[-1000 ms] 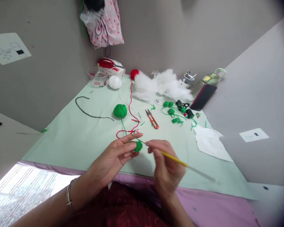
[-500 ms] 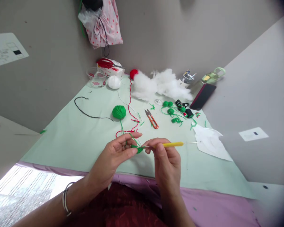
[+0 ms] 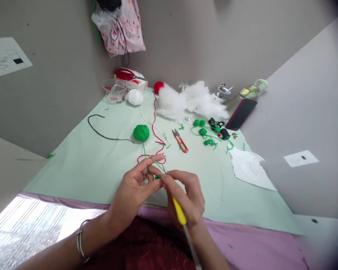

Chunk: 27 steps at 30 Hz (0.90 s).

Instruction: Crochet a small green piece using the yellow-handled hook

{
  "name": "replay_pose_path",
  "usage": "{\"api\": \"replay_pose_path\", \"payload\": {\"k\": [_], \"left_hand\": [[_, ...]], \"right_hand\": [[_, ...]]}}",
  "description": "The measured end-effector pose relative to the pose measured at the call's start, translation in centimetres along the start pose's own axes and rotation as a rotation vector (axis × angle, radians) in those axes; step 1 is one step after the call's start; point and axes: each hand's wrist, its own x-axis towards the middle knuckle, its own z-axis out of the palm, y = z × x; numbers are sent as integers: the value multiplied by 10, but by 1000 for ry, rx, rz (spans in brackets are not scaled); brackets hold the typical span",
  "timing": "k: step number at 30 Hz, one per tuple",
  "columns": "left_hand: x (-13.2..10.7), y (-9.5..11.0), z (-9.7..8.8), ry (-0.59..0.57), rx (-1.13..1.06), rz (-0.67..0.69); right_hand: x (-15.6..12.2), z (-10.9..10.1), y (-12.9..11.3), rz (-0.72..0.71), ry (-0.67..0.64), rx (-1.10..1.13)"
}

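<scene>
Green crochet piece (image 3: pixel 157 176) pinched in your left hand (image 3: pixel 133 190); right hand (image 3: pixel 188 193) grips yellow-handled hook (image 3: pixel 180 212); hold green yarn (image 3: pixel 158 165) evenly taut.

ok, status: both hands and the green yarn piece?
Left hand pinching green yarn piece. Right hand gripping yellow-handled hook. Piece mostly hidden; orange snips lie beyond, untouched.

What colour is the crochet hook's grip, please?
The crochet hook's grip is yellow, clearest in the head view.
</scene>
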Motion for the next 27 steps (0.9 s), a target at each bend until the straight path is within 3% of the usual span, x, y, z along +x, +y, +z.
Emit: {"api": "replay_pose_path", "payload": {"k": [2, 4, 7, 9, 14, 17, 19, 21, 24, 27], "left_hand": [[3, 1, -1, -68, -172, -164], [6, 4, -3, -101, -288, -265], [8, 6, -5, -97, -289, -219], [7, 6, -4, -99, -228, -143], [2, 0, 1, -84, -146, -45], [3, -1, 1, -106, -203, -130], [6, 0, -2, -142, -285, -230], [8, 1, -5, -141, -353, -281], [9, 3, -7, -92, -338, -222], [7, 4, -4, -83, -229, -134]], "right_hand": [[-3, 1, 1, 29, 38, 28], [-1, 0, 0, 172, 103, 201], [8, -1, 0, 413, 208, 527], [14, 0, 0, 479, 188, 643], [12, 3, -3, 419, 94, 483], [3, 3, -4, 221, 71, 226], [0, 2, -2, 151, 70, 170], [2, -1, -1, 236, 127, 263], [9, -2, 1, 460, 209, 510], [14, 1, 1, 539, 133, 658]]}}
